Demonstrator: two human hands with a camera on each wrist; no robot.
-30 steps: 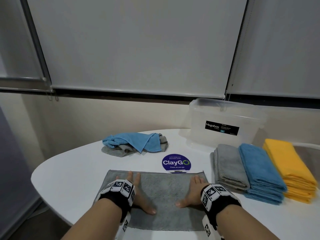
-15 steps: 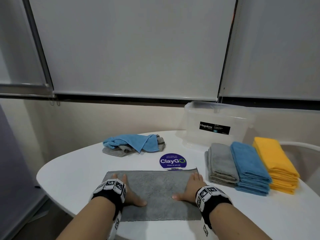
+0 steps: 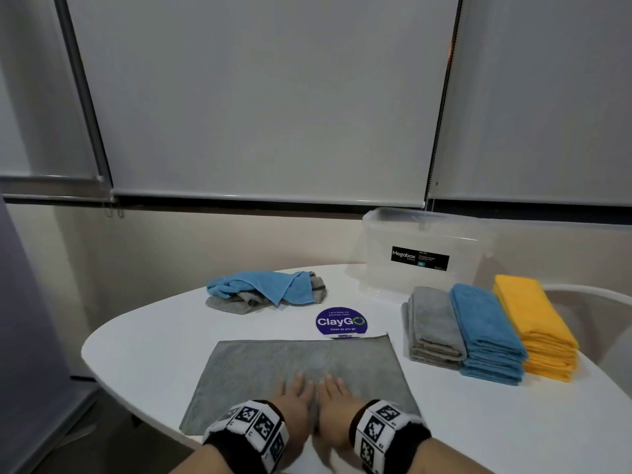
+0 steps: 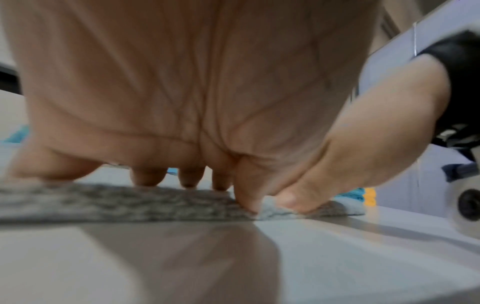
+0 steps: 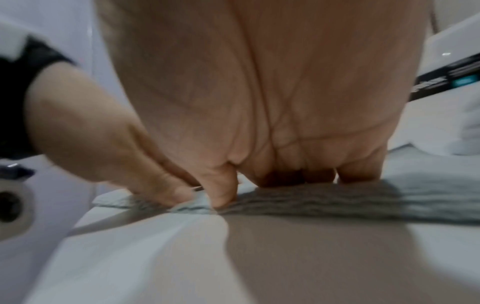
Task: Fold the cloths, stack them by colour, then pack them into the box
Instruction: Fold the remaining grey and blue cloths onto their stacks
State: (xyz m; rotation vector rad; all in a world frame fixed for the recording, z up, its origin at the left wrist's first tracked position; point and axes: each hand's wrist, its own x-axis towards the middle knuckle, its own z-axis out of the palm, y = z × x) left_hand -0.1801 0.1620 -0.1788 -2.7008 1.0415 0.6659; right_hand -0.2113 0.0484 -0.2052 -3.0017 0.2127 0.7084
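A grey cloth (image 3: 273, 367) lies spread flat on the white table (image 3: 154, 336) right before me. My left hand (image 3: 294, 401) and right hand (image 3: 333, 401) lie side by side on its near middle, fingers straight and pressing down. In the left wrist view the left fingertips (image 4: 148, 181) touch the cloth (image 4: 103, 201), with the thumb at its near edge. The right wrist view shows the same for the right hand (image 5: 259, 181) on the cloth (image 5: 363, 205). The clear plastic box (image 3: 424, 248) stands at the back right.
Folded stacks sit to the right: grey (image 3: 434, 323), blue (image 3: 485, 330) and yellow (image 3: 533, 319). A loose blue cloth (image 3: 266, 285) lies over a crumpled grey one (image 3: 232, 302) at the back left. A round purple sticker (image 3: 341, 321) lies beyond the spread cloth.
Both hands have slid inward from the cloth's left and right parts to meet at its near middle. The head view has tilted up slightly.
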